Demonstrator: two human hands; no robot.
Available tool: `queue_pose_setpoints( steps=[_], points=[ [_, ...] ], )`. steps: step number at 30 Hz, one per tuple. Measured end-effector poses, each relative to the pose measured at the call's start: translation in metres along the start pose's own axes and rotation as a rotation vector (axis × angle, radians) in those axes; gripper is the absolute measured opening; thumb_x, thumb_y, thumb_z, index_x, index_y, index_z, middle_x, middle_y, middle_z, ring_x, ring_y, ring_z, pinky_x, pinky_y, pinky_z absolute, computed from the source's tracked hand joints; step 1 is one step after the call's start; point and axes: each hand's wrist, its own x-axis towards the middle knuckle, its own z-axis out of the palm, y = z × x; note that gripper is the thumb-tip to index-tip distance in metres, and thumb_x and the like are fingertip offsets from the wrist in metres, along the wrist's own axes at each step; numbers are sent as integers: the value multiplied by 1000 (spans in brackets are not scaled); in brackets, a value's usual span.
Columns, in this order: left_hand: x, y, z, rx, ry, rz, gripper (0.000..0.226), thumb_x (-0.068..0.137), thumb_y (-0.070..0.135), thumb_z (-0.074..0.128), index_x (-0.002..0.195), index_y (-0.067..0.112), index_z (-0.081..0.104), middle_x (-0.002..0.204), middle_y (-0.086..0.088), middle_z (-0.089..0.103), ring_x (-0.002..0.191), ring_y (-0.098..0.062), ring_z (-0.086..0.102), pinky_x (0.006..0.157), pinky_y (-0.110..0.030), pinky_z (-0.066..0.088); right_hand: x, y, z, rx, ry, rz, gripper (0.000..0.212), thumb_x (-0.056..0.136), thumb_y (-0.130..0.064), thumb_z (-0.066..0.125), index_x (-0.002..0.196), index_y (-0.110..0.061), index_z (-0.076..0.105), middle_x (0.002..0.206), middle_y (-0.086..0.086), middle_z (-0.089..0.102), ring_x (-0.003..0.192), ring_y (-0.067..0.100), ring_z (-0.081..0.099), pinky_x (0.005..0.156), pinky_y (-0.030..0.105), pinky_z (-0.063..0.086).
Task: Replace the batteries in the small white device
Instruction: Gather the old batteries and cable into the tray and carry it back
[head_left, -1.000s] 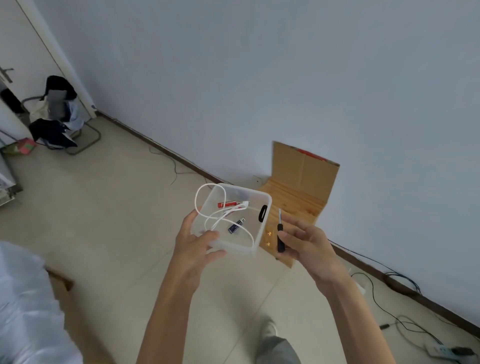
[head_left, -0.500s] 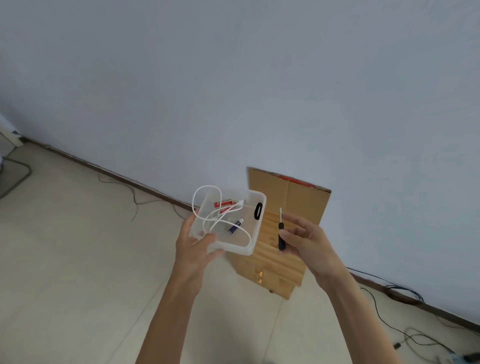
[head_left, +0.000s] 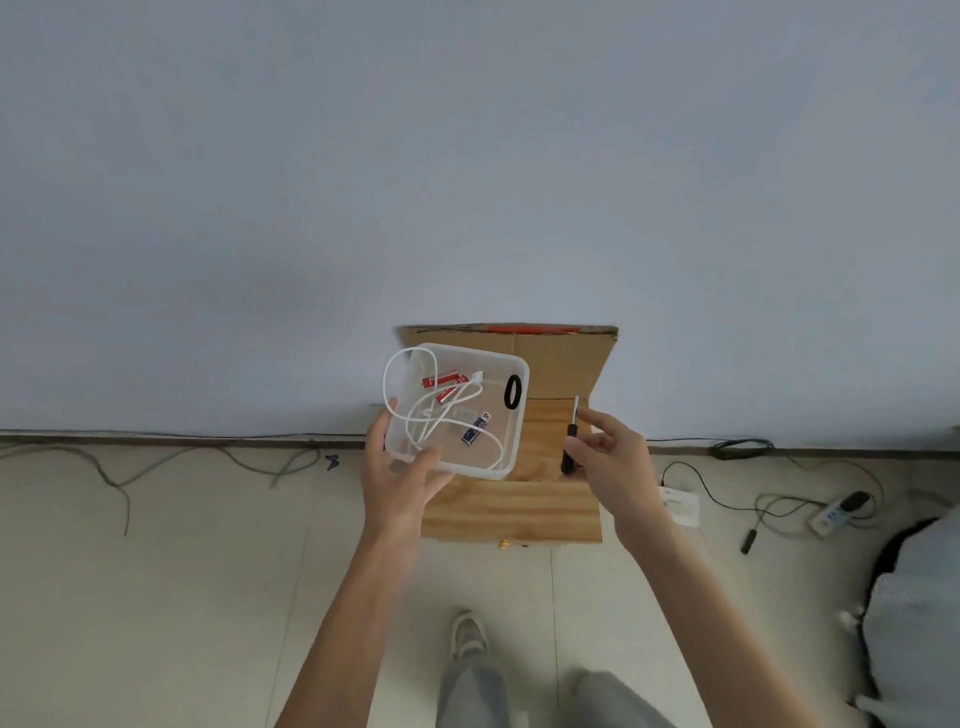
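- Looking down from the head camera, I see my left hand just left of centre frame. It grips the near-left corner of a shallow translucent white plastic tub.
- The thumb is curled over the near rim and the fingers are wrapped under and up the left wall. One fingertip shows above that wall.
- Two red batteries lie side by side in the tub's upper part, touching or nearly so.
- A blue battery lies lower and to the right of them, apart from both.
- A pale oblong sits on the tub floor beside the blue battery. It may be the small white device, but it is too faint for me to tell.
- A thin white cable loops across the batteries and spills over the tub's upper-left rim.
- A black oval band sits against the tub's right wall.
- My right hand, right of centre, pinches a slim black-handled screwdriver between thumb and curled fingers. The forefinger is raised beside the metal shaft.
- The tool stands nearly upright with its tip up, well apart from the tub.
- Behind both hands is a light wooden box top, with a brown cardboard sheet leaning on the pale wall above it.
- I cannot tell whether the tub touches the wood.
- A white power strip and dark cords lie on the tiled floor at the right of the frame.
- A pale shoe and grey trouser legs show at bottom centre.
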Motion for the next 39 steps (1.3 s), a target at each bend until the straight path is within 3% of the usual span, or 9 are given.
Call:
queue_pose_setpoints(
  steps=[5, 8, 11, 13, 19, 27, 33, 36, 39],
  points=[
    [65, -57, -1, 31, -7, -79, 70, 89, -13, 73, 137, 36, 66, 126, 3, 76, 120, -23, 74, 95, -53, 65, 59, 63, 28, -126, 137, 8, 47, 102, -6, 67, 146, -23, 64, 92, 5, 74, 77, 26, 78, 71, 39, 64],
    [103, -104, -2, 19, 21, -116, 77, 87, -17, 71, 142, 36, 64, 127, 2, 75, 121, -23, 74, 94, -55, 65, 99, 109, 42, -176, 160, 43, 48, 103, -9, 66, 148, -26, 63, 95, 4, 72, 79, 26, 78, 59, 20, 53],
    [138, -157, -4, 9, 87, -140, 77, 86, -17, 71, 142, 35, 64, 125, 3, 75, 120, -24, 74, 93, -54, 65, 141, 159, 55, -213, 140, 59, 50, 105, -9, 65, 152, -28, 59, 95, 3, 72, 77, 24, 78, 61, 23, 53],
    [159, -190, -4, -8, 96, -141, 74, 86, -16, 72, 139, 35, 65, 128, 0, 74, 122, -26, 73, 93, -53, 65, 166, 190, 62, -244, 126, 59, 50, 106, -8, 65, 152, -25, 58, 93, 2, 71, 74, 21, 76, 57, 14, 51],
    [200, -265, -4, -51, 95, -130, 70, 91, -16, 71, 142, 33, 64, 138, -3, 68, 126, -26, 71, 95, -55, 64, 224, 256, 72, -370, 47, 41, 47, 107, -15, 66, 152, -24, 57, 98, -4, 70, 77, 11, 73, 55, 8, 48],
    [223, -322, -11, 11, 148, -130, 66, 93, -7, 77, 143, 34, 63, 135, 1, 68, 132, -30, 66, 93, -55, 65, 270, 313, 72, -461, -5, 36, 48, 109, -16, 64, 154, -27, 55, 105, -3, 71, 82, 18, 76, 62, 24, 57],
    [228, -339, -14, 17, 142, -115, 59, 95, -1, 79, 139, 37, 65, 138, 1, 68, 133, -23, 66, 95, -58, 64, 283, 340, 74, -537, -9, 5, 48, 107, -11, 63, 153, -24, 56, 104, -1, 69, 83, 23, 75, 77, 48, 66],
    [228, -345, -16, 32, 143, -108, 57, 96, 1, 79, 140, 34, 64, 134, 6, 70, 129, -16, 68, 96, -57, 64, 287, 351, 75, -599, -10, -35, 41, 104, -6, 62, 142, -23, 60, 102, 2, 67, 85, 26, 71, 78, 50, 64],
    [229, -349, -19, 60, 141, -84, 57, 96, 2, 79, 143, 28, 62, 128, 10, 72, 124, -12, 70, 95, -56, 64, 289, 358, 76, -676, -29, -71, 32, 101, -2, 61, 128, -19, 64, 98, 4, 64, 86, 26, 64, 72, 39, 54]
  ],
)
